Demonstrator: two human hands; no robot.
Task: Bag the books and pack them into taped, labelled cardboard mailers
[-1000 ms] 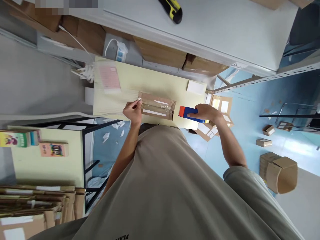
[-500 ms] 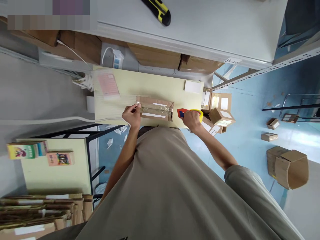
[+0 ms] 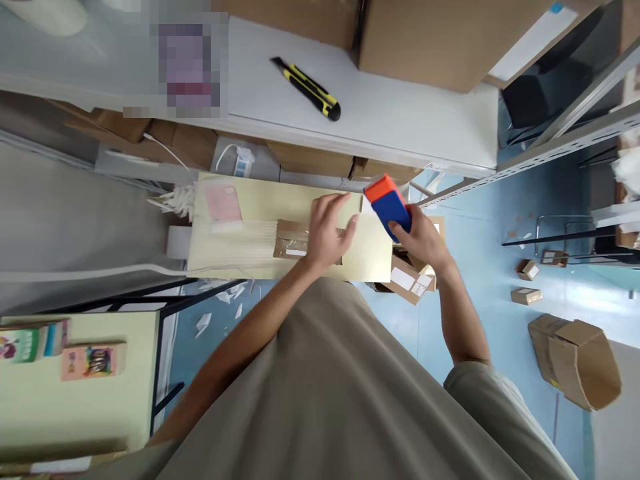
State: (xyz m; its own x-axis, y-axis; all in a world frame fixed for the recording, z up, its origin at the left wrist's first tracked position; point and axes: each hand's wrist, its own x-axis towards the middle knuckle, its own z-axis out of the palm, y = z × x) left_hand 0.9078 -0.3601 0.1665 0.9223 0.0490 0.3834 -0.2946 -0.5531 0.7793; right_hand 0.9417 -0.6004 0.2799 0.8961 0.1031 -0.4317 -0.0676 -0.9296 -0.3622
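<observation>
A red and blue tape dispenser (image 3: 389, 210) is gripped in my right hand (image 3: 425, 237), raised over the right end of the pale yellow table (image 3: 260, 200). Its tape roll is hidden from this side. My left hand (image 3: 327, 233) is open, thumb and fingers apart, with nothing in it. It hovers above the right part of a small taped cardboard parcel (image 3: 293, 239), hiding much of it. The parcel lies flat on the table and carries a white label.
A yellow and black utility knife (image 3: 310, 90) lies on the grey shelf (image 3: 410, 110) above the table. A pink sheet (image 3: 223, 205) is at the table's left end. Small cartons (image 3: 407, 277) are piled beyond its right end. An open cardboard box (image 3: 575, 360) stands on the floor.
My left hand has let go of the parcel's left end and moved right, opening. My right hand has lifted and turned the tape dispenser. The view has tilted upward, showing more of the shelf.
</observation>
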